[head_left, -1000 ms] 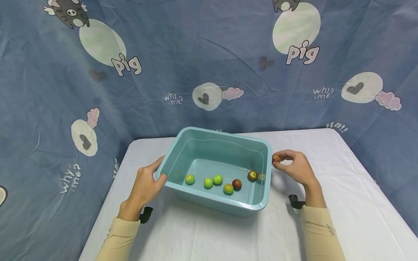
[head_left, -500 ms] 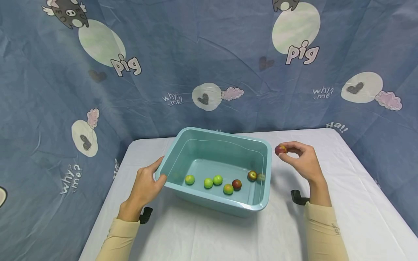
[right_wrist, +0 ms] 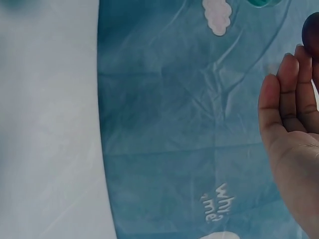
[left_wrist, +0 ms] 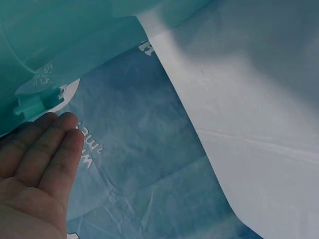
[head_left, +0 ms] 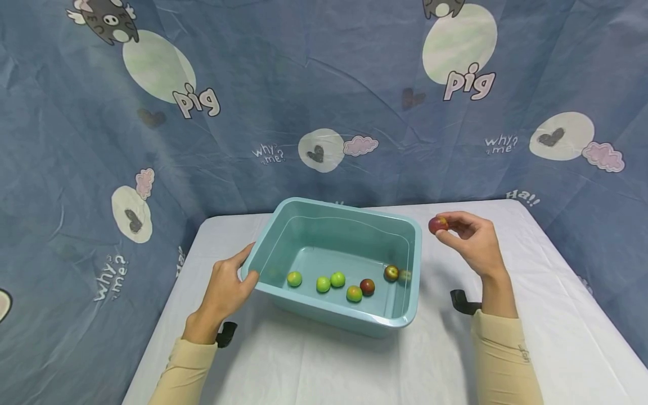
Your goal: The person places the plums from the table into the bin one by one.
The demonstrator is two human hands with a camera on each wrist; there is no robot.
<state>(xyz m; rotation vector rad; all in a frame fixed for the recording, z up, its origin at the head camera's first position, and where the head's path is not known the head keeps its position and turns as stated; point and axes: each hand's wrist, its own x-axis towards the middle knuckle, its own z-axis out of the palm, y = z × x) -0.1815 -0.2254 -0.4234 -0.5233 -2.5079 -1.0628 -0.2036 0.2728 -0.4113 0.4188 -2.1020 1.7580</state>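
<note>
In the head view, a teal plastic basin stands on the white-covered table, turned a little. My left hand grips its left rim, thumb on the near edge; in the left wrist view the fingers lie straight by the rim's outer side. Right of the basin, my right hand pinches a red-and-yellow plum between thumb and fingertips, raised above the table. That plum shows only partly in the right wrist view. Inside the basin lie several plums, green ones and darker red ones.
The white tablecloth reaches around the basin on all sides. Behind and beside the table hangs a blue curtain with cartoon pig prints. A black camera mount sticks out from the right wrist, another from the left.
My right hand has moved up and to the right, away from the basin's right rim, with the plum still pinched. The left hand, the basin and the plums inside have stayed put.
</note>
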